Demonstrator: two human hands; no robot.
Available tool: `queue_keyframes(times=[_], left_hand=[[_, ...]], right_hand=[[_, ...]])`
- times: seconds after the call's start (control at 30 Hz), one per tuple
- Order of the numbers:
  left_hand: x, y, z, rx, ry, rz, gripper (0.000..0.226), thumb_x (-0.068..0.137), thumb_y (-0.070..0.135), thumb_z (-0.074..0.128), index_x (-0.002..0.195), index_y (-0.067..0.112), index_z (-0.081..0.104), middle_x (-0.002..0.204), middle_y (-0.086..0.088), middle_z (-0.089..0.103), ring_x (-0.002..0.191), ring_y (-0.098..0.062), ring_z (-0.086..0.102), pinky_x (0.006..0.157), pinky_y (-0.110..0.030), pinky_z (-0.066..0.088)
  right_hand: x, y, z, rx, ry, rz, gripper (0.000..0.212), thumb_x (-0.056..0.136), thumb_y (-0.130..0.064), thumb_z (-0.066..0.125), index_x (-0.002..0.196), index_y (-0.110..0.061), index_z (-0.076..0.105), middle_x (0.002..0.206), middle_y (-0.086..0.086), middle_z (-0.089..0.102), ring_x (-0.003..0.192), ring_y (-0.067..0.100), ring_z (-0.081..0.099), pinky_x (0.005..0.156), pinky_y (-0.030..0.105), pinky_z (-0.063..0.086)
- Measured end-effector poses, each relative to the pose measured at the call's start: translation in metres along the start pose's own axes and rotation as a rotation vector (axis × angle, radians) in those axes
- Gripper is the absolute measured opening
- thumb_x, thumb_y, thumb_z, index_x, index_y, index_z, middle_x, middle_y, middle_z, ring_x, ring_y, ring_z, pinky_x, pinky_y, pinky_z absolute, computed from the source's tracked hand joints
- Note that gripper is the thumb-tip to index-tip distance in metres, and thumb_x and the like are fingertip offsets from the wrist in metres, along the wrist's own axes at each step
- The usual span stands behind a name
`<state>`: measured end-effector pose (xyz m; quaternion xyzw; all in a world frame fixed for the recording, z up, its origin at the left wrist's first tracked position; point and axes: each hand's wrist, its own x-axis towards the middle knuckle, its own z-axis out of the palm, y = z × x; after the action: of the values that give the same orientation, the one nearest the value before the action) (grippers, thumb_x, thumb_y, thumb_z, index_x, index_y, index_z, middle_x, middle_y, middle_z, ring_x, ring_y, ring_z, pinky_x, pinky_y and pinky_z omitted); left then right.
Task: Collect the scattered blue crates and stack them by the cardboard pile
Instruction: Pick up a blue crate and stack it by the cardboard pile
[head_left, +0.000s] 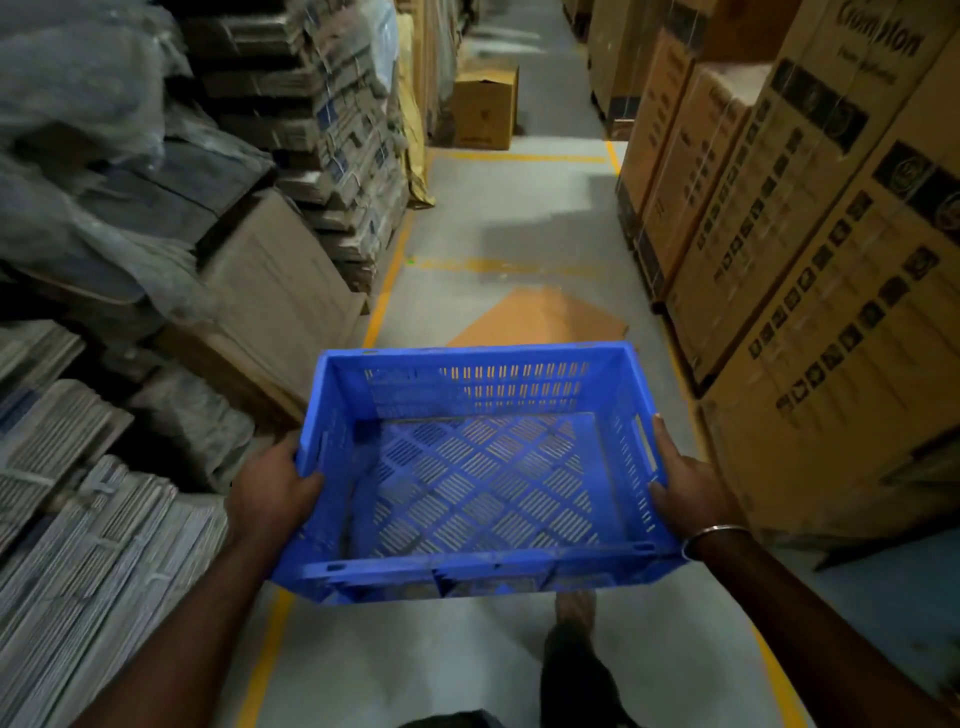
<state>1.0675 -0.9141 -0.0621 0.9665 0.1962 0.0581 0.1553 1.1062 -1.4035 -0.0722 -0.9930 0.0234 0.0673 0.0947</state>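
The fingers of the left hand (272, 488) and the right hand (688, 488) are hidden behind the side walls of the blue crate (472, 467), only the thumbs showing on its rim. The printed boxes (810, 270) on the right are blurred, their lettering cut by the top edge and perhaps unreadable. The person's foot (574, 613) is half hidden under the crate.

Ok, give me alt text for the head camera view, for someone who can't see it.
A person's left hand and right hand grip an empty blue crate by its sides, carried along a warehouse aisle between flattened cardboard stacks and tall printed cartons.
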Motion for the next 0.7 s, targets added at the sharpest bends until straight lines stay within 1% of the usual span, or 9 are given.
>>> queue_keyframes(times=[0.03, 0.1, 0.13, 0.2, 0.33, 0.43, 0.53, 0.63, 0.7], left_hand=[[-0.015, -0.015, -0.008, 0.000, 0.002, -0.012, 0.032, 0.067, 0.029, 0.073, 0.096, 0.020, 0.063, 0.085, -0.014, 0.069, 0.079, -0.040, 0.066, 0.058, -0.033, 0.039], [-0.053, -0.051, -0.028, -0.004, -0.014, -0.054, 0.029, 0.067, 0.032, 0.070, 0.090, 0.017, 0.062, 0.082, -0.017, 0.067, 0.078, -0.042, 0.066, 0.057, -0.033, 0.039], [-0.069, -0.066, -0.037, 0.000, -0.027, -0.049, 0.029, 0.066, 0.034, 0.067, 0.087, 0.016, 0.061, 0.081, -0.017, 0.066, 0.077, -0.041, 0.065, 0.057, -0.033, 0.040], [-0.103, -0.095, -0.054, -0.003, -0.054, -0.021, 0.030, 0.064, 0.035, 0.065, 0.088, 0.017, 0.062, 0.081, -0.015, 0.065, 0.078, -0.039, 0.065, 0.058, -0.034, 0.043], [-0.162, -0.131, -0.076, -0.017, -0.035, -0.015, 0.027, 0.066, 0.029, 0.071, 0.090, 0.020, 0.062, 0.083, -0.011, 0.068, 0.079, -0.038, 0.066, 0.058, -0.032, 0.041], [-0.211, -0.157, -0.082, -0.024, -0.019, -0.014, 0.026, 0.065, 0.032, 0.071, 0.080, 0.021, 0.054, 0.079, -0.009, 0.065, 0.075, -0.037, 0.064, 0.056, -0.031, 0.038], [-0.264, -0.182, -0.091, 0.001, 0.004, 0.007, 0.028, 0.064, 0.034, 0.069, 0.075, 0.020, 0.048, 0.073, -0.006, 0.061, 0.072, -0.037, 0.064, 0.054, -0.031, 0.037], [-0.325, -0.211, -0.099, 0.033, 0.019, -0.013, 0.029, 0.064, 0.033, 0.070, 0.080, 0.017, 0.053, 0.078, -0.009, 0.064, 0.074, -0.037, 0.064, 0.057, -0.034, 0.042], [-0.371, -0.232, -0.105, 0.019, 0.029, -0.027, 0.029, 0.063, 0.032, 0.070, 0.081, 0.017, 0.054, 0.078, -0.012, 0.065, 0.074, -0.038, 0.064, 0.058, -0.034, 0.043]], right_hand=[[-0.023, -0.008, 0.005, -0.009, 0.005, 0.002, 0.095, 0.084, -0.024, 0.055, 0.153, -0.035, -0.009, 0.081, 0.017, 0.062, 0.073, 0.037, 0.062, 0.061, 0.040, 0.049], [-0.076, -0.028, 0.012, -0.012, -0.036, 0.008, 0.094, 0.084, -0.023, 0.054, 0.154, -0.034, -0.008, 0.084, 0.018, 0.063, 0.074, 0.036, 0.062, 0.062, 0.040, 0.050], [-0.099, -0.034, 0.017, -0.001, -0.038, 0.010, 0.093, 0.085, -0.023, 0.054, 0.153, -0.034, -0.009, 0.085, 0.017, 0.063, 0.074, 0.036, 0.062, 0.062, 0.040, 0.051], [-0.147, -0.048, 0.022, -0.007, -0.037, 0.006, 0.092, 0.086, -0.024, 0.052, 0.153, -0.034, -0.011, 0.085, 0.014, 0.061, 0.074, 0.035, 0.062, 0.061, 0.039, 0.052], [-0.223, -0.059, 0.027, -0.005, -0.055, 0.036, 0.092, 0.088, -0.023, 0.052, 0.153, -0.032, -0.012, 0.088, 0.016, 0.061, 0.077, 0.034, 0.061, 0.065, 0.040, 0.052], [-0.279, -0.059, 0.035, 0.020, -0.055, 0.043, 0.092, 0.088, -0.022, 0.053, 0.153, -0.032, -0.011, 0.091, 0.017, 0.063, 0.080, 0.036, 0.062, 0.067, 0.041, 0.052], [-0.332, -0.060, 0.043, 0.040, -0.042, 0.043, 0.092, 0.085, -0.019, 0.053, 0.154, -0.031, -0.006, 0.095, 0.020, 0.064, 0.082, 0.038, 0.063, 0.068, 0.041, 0.052], [-0.395, -0.064, 0.062, 0.095, -0.013, 0.035, 0.089, 0.084, -0.015, 0.053, 0.155, -0.029, 0.001, 0.093, 0.022, 0.062, 0.080, 0.039, 0.061, 0.066, 0.041, 0.051], [-0.441, -0.066, 0.076, 0.135, -0.001, 0.025, 0.089, 0.083, -0.013, 0.053, 0.155, -0.028, 0.004, 0.092, 0.023, 0.060, 0.080, 0.041, 0.060, 0.066, 0.041, 0.048]])
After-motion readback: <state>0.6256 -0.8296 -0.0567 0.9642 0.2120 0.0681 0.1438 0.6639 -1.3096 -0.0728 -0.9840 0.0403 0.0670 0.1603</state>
